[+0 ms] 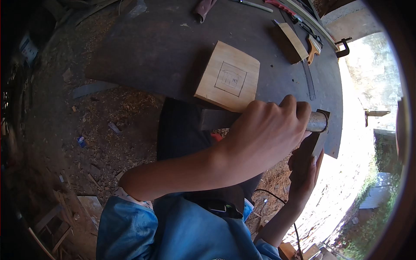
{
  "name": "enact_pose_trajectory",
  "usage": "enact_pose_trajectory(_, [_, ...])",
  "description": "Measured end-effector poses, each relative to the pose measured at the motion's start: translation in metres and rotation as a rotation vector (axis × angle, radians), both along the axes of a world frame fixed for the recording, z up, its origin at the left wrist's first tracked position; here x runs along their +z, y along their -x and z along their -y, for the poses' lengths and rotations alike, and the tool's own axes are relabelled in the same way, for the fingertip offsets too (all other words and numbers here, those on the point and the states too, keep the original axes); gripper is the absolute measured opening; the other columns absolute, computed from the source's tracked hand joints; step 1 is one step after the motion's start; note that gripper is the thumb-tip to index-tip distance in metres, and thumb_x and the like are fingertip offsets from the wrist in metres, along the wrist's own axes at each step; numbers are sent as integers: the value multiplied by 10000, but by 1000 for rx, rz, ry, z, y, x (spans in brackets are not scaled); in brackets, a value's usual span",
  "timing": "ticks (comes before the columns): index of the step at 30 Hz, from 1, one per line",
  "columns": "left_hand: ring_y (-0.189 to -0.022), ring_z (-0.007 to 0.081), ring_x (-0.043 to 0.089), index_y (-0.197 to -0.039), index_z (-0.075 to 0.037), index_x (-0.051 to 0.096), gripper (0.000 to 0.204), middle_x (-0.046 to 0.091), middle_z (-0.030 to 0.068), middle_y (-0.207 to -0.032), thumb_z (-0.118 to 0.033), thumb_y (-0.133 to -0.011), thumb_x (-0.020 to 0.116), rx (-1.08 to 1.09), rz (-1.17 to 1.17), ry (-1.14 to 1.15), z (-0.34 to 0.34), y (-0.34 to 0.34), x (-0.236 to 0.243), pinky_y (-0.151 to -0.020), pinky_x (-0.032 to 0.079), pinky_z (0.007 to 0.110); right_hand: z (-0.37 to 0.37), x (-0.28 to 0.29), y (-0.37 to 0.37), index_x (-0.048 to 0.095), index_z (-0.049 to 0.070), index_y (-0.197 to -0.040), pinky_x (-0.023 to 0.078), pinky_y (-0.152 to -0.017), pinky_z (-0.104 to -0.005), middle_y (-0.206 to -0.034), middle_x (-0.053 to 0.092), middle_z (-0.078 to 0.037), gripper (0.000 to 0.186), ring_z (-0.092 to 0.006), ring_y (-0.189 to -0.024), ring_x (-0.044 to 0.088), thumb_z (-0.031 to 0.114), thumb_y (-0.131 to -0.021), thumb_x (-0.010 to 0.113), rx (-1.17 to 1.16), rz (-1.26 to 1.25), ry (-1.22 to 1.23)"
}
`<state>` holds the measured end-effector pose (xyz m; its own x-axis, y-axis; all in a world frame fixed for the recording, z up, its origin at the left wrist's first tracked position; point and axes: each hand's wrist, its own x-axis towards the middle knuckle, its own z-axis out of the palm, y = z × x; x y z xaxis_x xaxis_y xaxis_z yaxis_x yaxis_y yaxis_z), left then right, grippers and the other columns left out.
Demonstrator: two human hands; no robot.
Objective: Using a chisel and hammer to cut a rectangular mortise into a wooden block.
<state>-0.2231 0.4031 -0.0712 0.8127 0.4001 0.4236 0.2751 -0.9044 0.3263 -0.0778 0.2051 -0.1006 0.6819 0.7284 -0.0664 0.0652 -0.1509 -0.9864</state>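
Observation:
My left hand (273,123) reaches across to the right, its fingers wrapped round a grey cylindrical piece (318,121) with a ring at its end. What lies inside the grip is hidden. Just below the ringed end, my right hand (305,175) grips a flat piece of wood (320,144) at the table's right corner. A dark flat bar (216,119) shows left of my left hand; whether it joins the cylinder I cannot tell. Beyond my left hand, a pale square board (232,78) with a pencilled square lies on the dark table (151,47).
Toward the back right lie a wooden block (291,43), a wooden-handled tool (315,50), a metal strip (309,80) and a red-handled tool (279,5). A black clamp (343,47) sits at the table's edge. Wood shavings and scraps cover the ground (117,125). A black cable (297,232) hangs near my right forearm.

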Motion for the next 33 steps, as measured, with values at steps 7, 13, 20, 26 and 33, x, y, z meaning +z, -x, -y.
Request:
enact_pose_trajectory(7, [-482, 87, 540, -923, -5, 623, 462, 599, 45, -727, -465, -940, 669, -84, 381, 41, -12, -30, 6, -425, 407, 263, -3, 3, -1, 207, 30, -1606, 432, -813, -325, -1248, 599, -124, 689, -181, -1029, 582, 390, -1070, 447, 10, 40, -33])
enact_pose_trajectory(13, [-497, 105, 561, -939, -1, 624, 457, 595, 53, -729, -452, -925, 691, -81, 449, 101, -28, -42, 4, -434, 433, 293, 8, -4, -21, 187, 25, -1609, 433, -805, -324, -1239, 600, -120, 685, -182, -1019, 582, 361, -1070, 444, 145, -40, -15])
enact_pose_trajectory(20, [-471, 81, 510, -942, 19, 621, 461, 579, 44, -715, -434, -917, 697, -37, 493, 87, -33, -40, 2, -393, 365, 278, 2, 5, -8, 169, 27, -1609, 400, -738, -331, -1185, 584, -120, 679, -174, -903, 535, 347, -1071, 432, -29, -15, 62])
enact_pose_trajectory(26, [-465, 85, 513, -956, 35, 620, 444, 570, 54, -705, -406, -933, 670, -65, 544, 135, -36, -40, 1, -389, 360, 276, -3, 10, -5, 169, 32, -1608, 437, -744, -338, -1303, 549, -121, 707, -193, -984, 570, 382, -1058, 442, 95, -30, 32])
enact_pose_trajectory(33, [-477, 95, 535, -986, 53, 617, 433, 576, 70, -711, -376, -938, 658, -106, 588, 194, -38, -37, 5, -390, 377, 269, 18, 3, -19, 228, 37, -1592, 468, -782, -338, -1396, 520, -127, 662, -201, -1111, 578, 369, -1060, 439, -83, 119, 274])
